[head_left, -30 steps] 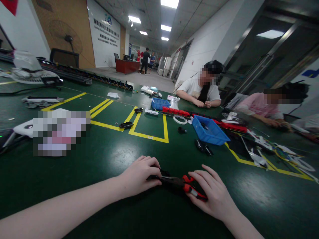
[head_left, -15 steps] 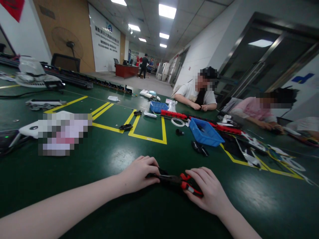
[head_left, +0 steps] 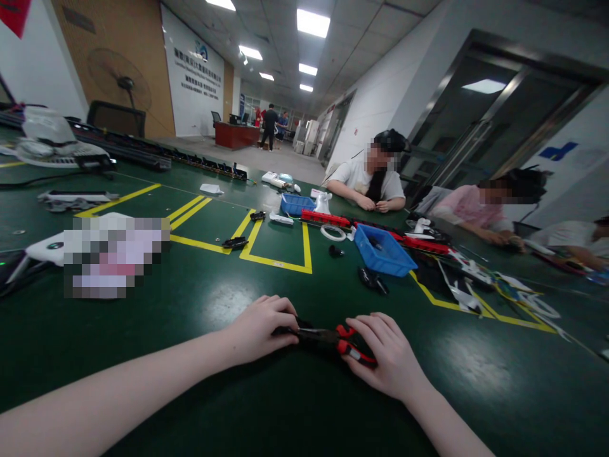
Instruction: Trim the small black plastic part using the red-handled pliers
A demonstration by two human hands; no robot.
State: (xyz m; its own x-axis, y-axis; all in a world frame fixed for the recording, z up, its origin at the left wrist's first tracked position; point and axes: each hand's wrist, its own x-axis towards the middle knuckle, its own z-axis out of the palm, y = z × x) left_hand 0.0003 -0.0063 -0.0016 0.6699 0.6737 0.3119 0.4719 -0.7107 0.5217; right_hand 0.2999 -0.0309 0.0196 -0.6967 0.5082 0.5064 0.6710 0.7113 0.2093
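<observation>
Head view: between the fingertips lie smooth, dark metal pliers with slim tapering jaws and curved red-and-black handles that stand apart, rubbery in look. At the tip end is a small dark piece, matt black, its outline mostly hidden by fingers; whether the jaws bite on it cannot be told. The left hand pinches that piece, thumb below and curled fingers above, nearly closed. The right hand wraps the handles loosely, fingers bent over the upper one and thumb along the lower. Both hands are held low over the glossy green tabletop, backs upward, the left forearm slanting in from the lower left, the right from the lower right. Beyond the pliers sit a hard-edged black part, a blue plastic bin just past it, and flat strips of yellow tape.
</observation>
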